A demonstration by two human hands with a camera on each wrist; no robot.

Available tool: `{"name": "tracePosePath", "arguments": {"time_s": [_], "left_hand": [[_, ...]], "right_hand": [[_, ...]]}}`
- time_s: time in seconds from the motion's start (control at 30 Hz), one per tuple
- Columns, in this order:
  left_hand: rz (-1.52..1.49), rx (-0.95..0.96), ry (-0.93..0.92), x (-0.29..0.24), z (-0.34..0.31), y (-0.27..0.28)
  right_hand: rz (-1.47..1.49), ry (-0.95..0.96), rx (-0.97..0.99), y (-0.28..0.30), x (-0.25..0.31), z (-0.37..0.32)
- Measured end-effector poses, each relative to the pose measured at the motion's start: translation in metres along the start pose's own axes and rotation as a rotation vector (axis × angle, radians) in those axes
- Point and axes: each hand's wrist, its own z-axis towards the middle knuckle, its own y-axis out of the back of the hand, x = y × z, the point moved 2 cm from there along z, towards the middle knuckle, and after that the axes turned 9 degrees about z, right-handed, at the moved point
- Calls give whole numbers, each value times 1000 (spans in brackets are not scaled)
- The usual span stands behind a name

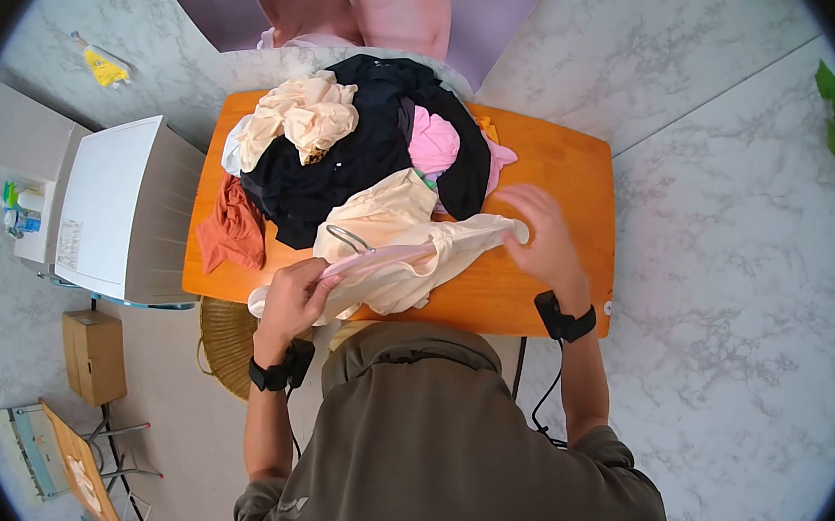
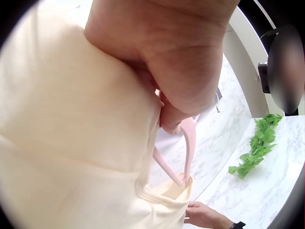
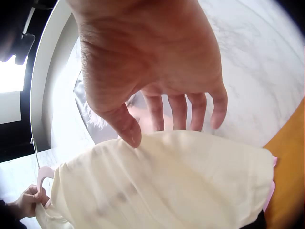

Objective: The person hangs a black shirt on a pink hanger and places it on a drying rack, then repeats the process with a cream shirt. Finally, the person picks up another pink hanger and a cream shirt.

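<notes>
And here's the left hand [image 1: 291,301] at the near edge of the worktop [image 1: 557,192], its grip closed around the pink hanger [image 1: 392,255], thumb and fingers pinching it, with the cream garment [image 1: 409,279] draped about it! The hanger's metal hook [image 1: 348,238] pokes up above the cloth. Over to the right hand [image 1: 541,234]: grip released, fingers spread and slightly bent at the garment's right end, the thumb lying over the cloth in the right wrist view; whether it touches, I can't tell.

The garment stretches across the middle of the near edge, partly over the worktop, its left end by the left hand. Right behind it rises the heap: black clothing [image 1: 374,124] at the centre, a crumpled cream bundle [image 1: 308,115] on top towards the far left corner, a pink cloth [image 1: 433,143] on its right side. A rust-coloured garment [image 1: 233,228] lies along the left edge, and down below the near left corner sits a wicker basket [image 1: 225,344]!
</notes>
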Motion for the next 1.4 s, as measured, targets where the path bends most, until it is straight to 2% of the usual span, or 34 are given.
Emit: {"name": "tracePosePath", "arguments": {"time_s": [0.03,0.07,0.1,0.13,0.17,0.2,0.27,0.3,0.37,0.4,0.57,0.63,0.67,0.73,0.77,0.87,0.97,1.03,1.13,1.27,1.37,1.4], "left_hand": [[-7,15,12,-4,2,-1],[-14,30,22,-9,5,-2],[-11,33,21,-13,8,-4],[-23,12,-24,-18,12,-4],[-34,-10,-64,-24,14,-4],[-28,-10,-56,-32,15,-2],[-128,40,83,-43,16,3],[-119,38,94,-44,15,3],[-113,-128,-49,-51,17,6],[-116,-87,27,-47,14,8],[-34,-100,60,-52,9,4],[51,-156,110,-53,7,-2],[-7,-160,178,-51,7,-6],[-77,-172,179,-46,9,-11],[-153,-187,193,-44,10,-12],[-132,-199,143,-49,16,-10],[-165,-204,-7,-42,30,-7],[-282,-192,-30,-50,42,-3],[-330,-179,-191,-41,58,2],[-483,-169,-256,-19,85,7],[-491,-15,-309,-24,94,3],[-508,32,-321,-30,93,0]], "right_hand": [[-29,67,63,-4,12,1],[-27,63,58,-11,17,-1],[14,49,156,-19,21,-3],[58,36,255,-24,22,-4],[65,37,255,-23,21,-6],[63,22,228,-21,18,-8],[75,13,205,-14,11,-12],[47,53,131,-6,8,-16],[28,97,51,13,1,-24],[16,73,14,25,-2,-28],[-21,15,-109,71,-27,-62],[21,-60,-129,85,-30,-74],[21,-66,-141,91,-31,-80],[3,-22,-185,100,-32,-90],[-1,-30,-198,103,-33,-96],[102,-107,-288,109,-27,-117],[77,-198,-333,113,-11,-139],[57,-242,-421,110,5,-155],[-50,-327,-477,100,42,-181],[-200,-502,-521,75,95,-227],[-158,-690,-527,43,143,-257],[-135,-699,-603,30,161,-264]]}}
